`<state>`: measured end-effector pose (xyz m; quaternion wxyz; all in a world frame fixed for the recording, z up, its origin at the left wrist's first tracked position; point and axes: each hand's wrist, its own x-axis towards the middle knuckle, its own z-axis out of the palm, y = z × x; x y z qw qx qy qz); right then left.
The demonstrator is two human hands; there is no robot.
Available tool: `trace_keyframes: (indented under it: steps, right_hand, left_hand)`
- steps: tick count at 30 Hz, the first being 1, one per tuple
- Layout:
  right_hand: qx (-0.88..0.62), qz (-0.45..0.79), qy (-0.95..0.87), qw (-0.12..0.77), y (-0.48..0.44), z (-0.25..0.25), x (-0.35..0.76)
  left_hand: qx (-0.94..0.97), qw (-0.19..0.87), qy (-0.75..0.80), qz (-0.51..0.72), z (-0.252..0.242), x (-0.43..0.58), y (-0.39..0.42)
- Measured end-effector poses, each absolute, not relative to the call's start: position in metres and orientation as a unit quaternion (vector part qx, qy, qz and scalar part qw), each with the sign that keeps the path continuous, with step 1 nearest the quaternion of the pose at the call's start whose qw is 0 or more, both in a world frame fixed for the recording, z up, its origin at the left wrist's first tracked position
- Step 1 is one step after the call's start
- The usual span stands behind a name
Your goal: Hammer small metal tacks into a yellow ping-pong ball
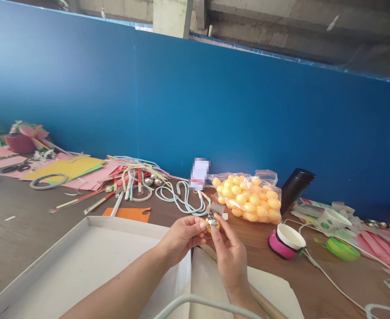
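Observation:
A small shiny metallic ball [212, 223], gold and silver in its reflections, is held between the fingertips of both hands. My left hand [183, 237] pinches it from the left with thumb and forefinger. From the other side, my right hand [230, 252] grips it with bent fingers, the thumb across its front. Just behind the ball is a small greyish flap [217, 208], whose kind I cannot make out. Below the hands lie a white box lid [125, 252] and a pale board [271, 283].
Behind stand a bag of orange balls [248, 199], a black cylinder [294, 188] and a pink-banded cup [290, 239]. Left of them lie pale blue cords [181, 199], several silver balls [153, 180], an orange card [131, 214], coloured paper [65, 168] and scissors [17, 167]. A blue partition [195, 106] rises behind.

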<state>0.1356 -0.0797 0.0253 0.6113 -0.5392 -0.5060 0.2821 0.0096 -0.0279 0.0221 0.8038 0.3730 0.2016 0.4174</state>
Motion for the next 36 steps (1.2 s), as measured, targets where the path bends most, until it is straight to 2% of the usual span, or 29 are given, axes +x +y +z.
trace_keyframes:
  steps: [36]
  right_hand:
    - [-0.549, 0.247, -0.527, 0.6, -0.08, 0.018, 0.139]
  left_hand:
    - [0.41, 0.766, 0.212, 0.447, 0.035, 0.015, -0.037]
